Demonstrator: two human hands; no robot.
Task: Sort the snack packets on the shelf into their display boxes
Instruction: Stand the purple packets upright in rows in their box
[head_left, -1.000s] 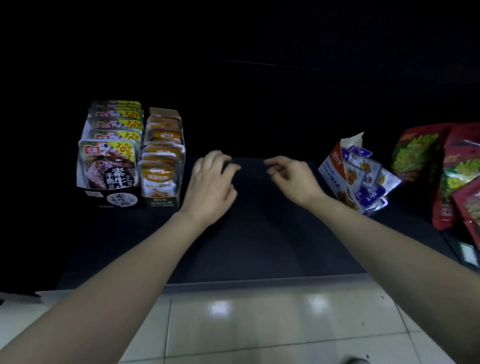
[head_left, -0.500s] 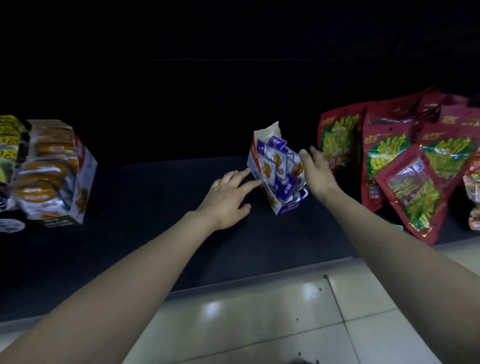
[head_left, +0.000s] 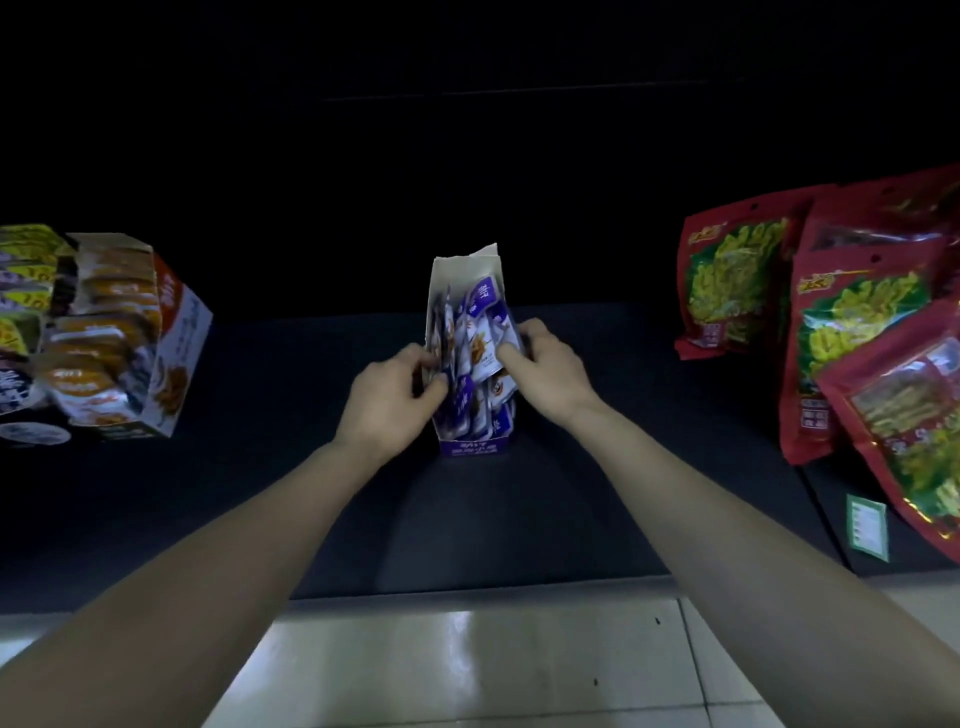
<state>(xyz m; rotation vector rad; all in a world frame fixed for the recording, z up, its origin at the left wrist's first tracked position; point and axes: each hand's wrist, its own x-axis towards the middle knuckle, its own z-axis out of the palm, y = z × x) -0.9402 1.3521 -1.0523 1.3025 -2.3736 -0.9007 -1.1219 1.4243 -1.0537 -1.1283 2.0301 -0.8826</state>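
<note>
Presently, item: purple display box (head_left: 470, 446), upright at the middle of the shelf (head_left: 311, 467), front low, back flap tall. Contents: small purple-and-white packets (head_left: 480, 345), loosely stood, some askew. Left hand (head_left: 387, 402): grip closed on the box's left wall, possibly catching a packet too; the dim light leaves that unclear. Right hand (head_left: 548, 371): grip pinching the packets at the right side. Handling, by judgement: packets light, soft, slick film, apt to slide and fan; take them by the flat faces as a bundle. Box thin card, easily crushed; steady it by the walls.
</note>
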